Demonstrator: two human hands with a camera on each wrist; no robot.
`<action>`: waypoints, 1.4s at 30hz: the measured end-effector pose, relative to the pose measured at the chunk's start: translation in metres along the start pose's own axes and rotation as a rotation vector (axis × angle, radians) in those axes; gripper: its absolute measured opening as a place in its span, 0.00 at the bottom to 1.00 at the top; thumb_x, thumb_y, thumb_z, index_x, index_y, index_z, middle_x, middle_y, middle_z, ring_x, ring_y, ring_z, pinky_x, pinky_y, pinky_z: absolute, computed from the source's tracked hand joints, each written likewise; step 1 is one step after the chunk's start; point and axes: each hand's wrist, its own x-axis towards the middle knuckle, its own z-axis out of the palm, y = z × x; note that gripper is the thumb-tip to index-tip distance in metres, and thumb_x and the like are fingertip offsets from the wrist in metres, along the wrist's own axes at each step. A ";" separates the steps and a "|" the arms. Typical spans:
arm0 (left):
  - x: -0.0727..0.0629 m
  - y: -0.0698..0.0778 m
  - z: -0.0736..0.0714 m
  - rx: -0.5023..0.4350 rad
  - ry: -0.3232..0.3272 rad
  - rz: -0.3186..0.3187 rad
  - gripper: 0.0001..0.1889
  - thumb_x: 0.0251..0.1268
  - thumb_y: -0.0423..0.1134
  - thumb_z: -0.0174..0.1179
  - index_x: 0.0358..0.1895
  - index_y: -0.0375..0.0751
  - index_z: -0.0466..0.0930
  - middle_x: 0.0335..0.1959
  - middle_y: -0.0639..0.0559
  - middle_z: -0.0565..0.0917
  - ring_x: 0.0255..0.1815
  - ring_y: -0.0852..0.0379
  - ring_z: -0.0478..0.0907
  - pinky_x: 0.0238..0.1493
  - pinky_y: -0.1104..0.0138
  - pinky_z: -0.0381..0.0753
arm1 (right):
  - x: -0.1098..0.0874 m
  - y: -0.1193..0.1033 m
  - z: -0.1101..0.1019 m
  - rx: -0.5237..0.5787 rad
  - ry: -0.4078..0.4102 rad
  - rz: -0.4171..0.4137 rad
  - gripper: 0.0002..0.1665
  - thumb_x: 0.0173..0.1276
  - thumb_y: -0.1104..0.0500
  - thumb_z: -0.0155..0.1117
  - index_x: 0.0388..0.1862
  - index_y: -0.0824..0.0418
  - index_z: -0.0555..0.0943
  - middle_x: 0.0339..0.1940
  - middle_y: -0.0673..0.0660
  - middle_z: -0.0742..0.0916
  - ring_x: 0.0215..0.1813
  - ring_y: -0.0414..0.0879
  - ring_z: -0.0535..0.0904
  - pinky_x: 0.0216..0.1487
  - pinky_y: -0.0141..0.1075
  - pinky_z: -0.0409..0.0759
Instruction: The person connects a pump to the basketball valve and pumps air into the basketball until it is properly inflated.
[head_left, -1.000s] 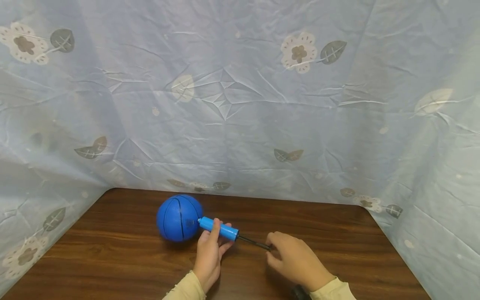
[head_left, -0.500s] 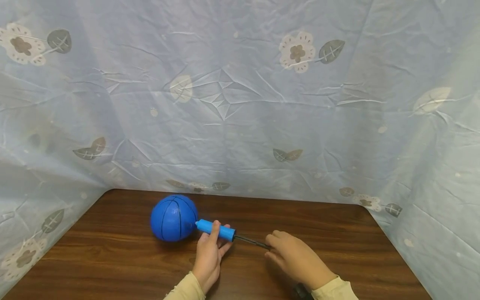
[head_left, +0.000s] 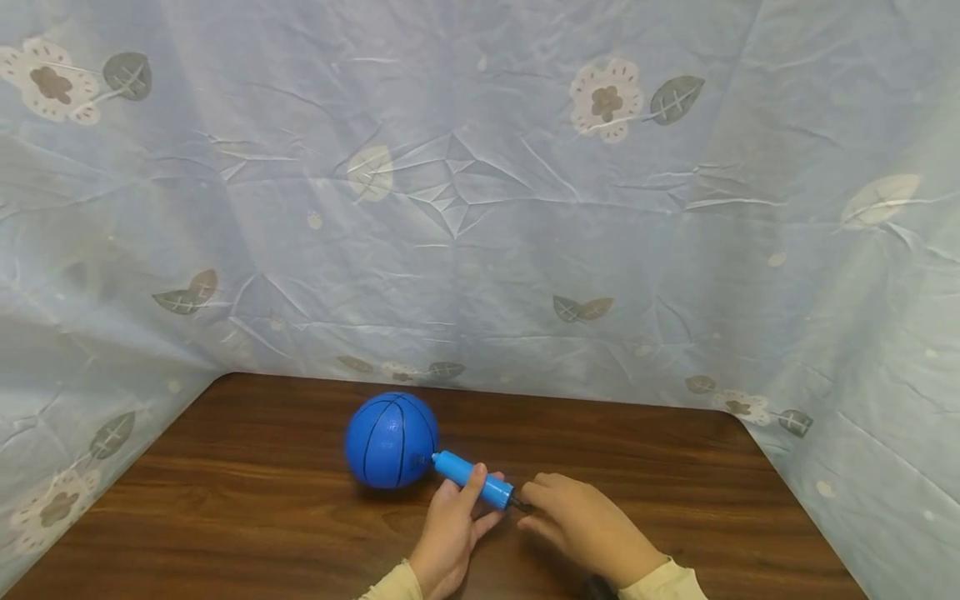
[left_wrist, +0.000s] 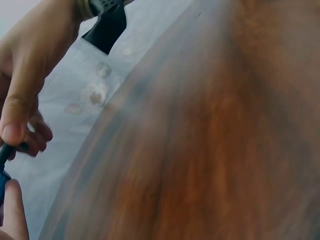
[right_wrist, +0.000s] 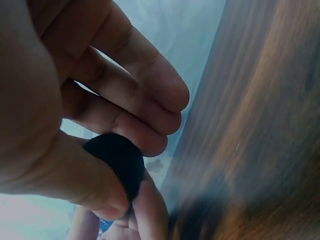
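Note:
A blue toy basketball (head_left: 392, 440) rests on the wooden table, left of both hands. The left hand (head_left: 453, 529) grips the light blue barrel of a small ball pump (head_left: 468, 477), thumb lying along its top. The pump's nozzle end meets the ball's right side. At the other end, the right hand (head_left: 573, 517) holds the pump's black handle (right_wrist: 120, 162), with the thumb and fingers around it in the right wrist view. Only a short bit of dark rod shows between barrel and right hand. The left wrist view catches the right hand (left_wrist: 22, 85) at the handle.
The brown wooden table (head_left: 225, 517) has rounded far corners. Pale floral cloth (head_left: 487, 250) hangs behind it and along both sides. A black strap-like piece (left_wrist: 107, 30) sits at the right wrist.
The pump's rod has slid into the barrel, so much less of it shows. The ball, barrel and left hand have shifted right, while the right hand has moved slightly left.

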 end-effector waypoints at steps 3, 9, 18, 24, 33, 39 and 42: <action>0.000 0.000 0.002 -0.007 -0.009 -0.004 0.39 0.81 0.57 0.51 0.72 0.25 0.52 0.69 0.30 0.73 0.71 0.41 0.73 0.67 0.50 0.77 | -0.001 0.000 0.000 0.010 0.022 -0.002 0.08 0.70 0.53 0.72 0.40 0.50 0.80 0.33 0.37 0.74 0.33 0.30 0.68 0.34 0.25 0.74; 0.001 0.008 -0.003 0.008 -0.003 0.018 0.39 0.81 0.58 0.51 0.72 0.26 0.52 0.67 0.33 0.75 0.69 0.42 0.76 0.65 0.50 0.79 | 0.001 -0.001 -0.001 0.062 -0.001 0.039 0.08 0.72 0.52 0.71 0.40 0.50 0.79 0.32 0.40 0.75 0.32 0.30 0.68 0.34 0.25 0.74; 0.016 0.022 -0.026 -0.003 0.128 0.102 0.36 0.81 0.57 0.51 0.70 0.27 0.56 0.63 0.36 0.79 0.65 0.45 0.79 0.60 0.54 0.83 | -0.003 0.008 -0.004 0.031 -0.017 0.094 0.11 0.71 0.53 0.73 0.37 0.47 0.76 0.32 0.36 0.75 0.32 0.30 0.70 0.33 0.28 0.77; 0.026 0.021 -0.040 -0.076 0.183 0.121 0.30 0.80 0.53 0.55 0.68 0.33 0.58 0.63 0.35 0.79 0.63 0.46 0.80 0.60 0.51 0.83 | -0.005 0.016 -0.005 -0.012 -0.054 0.172 0.09 0.70 0.54 0.73 0.39 0.48 0.78 0.33 0.36 0.78 0.33 0.29 0.73 0.31 0.30 0.78; 0.024 0.020 -0.036 -0.135 0.204 0.127 0.38 0.80 0.56 0.52 0.75 0.32 0.50 0.71 0.31 0.70 0.69 0.43 0.75 0.66 0.46 0.76 | -0.004 0.016 -0.005 -0.073 0.022 0.151 0.10 0.67 0.53 0.75 0.41 0.50 0.82 0.33 0.37 0.80 0.33 0.29 0.72 0.30 0.30 0.76; 0.019 0.019 -0.025 -0.101 0.201 0.101 0.37 0.82 0.53 0.51 0.76 0.29 0.48 0.72 0.27 0.67 0.69 0.43 0.74 0.65 0.45 0.77 | -0.003 0.013 -0.007 -0.136 0.093 0.048 0.12 0.63 0.54 0.78 0.37 0.50 0.81 0.30 0.38 0.76 0.30 0.30 0.67 0.28 0.28 0.72; 0.017 0.017 -0.019 -0.093 0.203 0.089 0.35 0.82 0.51 0.52 0.74 0.29 0.50 0.70 0.29 0.69 0.69 0.43 0.74 0.64 0.44 0.77 | -0.001 0.010 -0.007 -0.139 0.090 0.024 0.12 0.62 0.54 0.79 0.37 0.50 0.81 0.30 0.39 0.76 0.30 0.30 0.66 0.28 0.26 0.72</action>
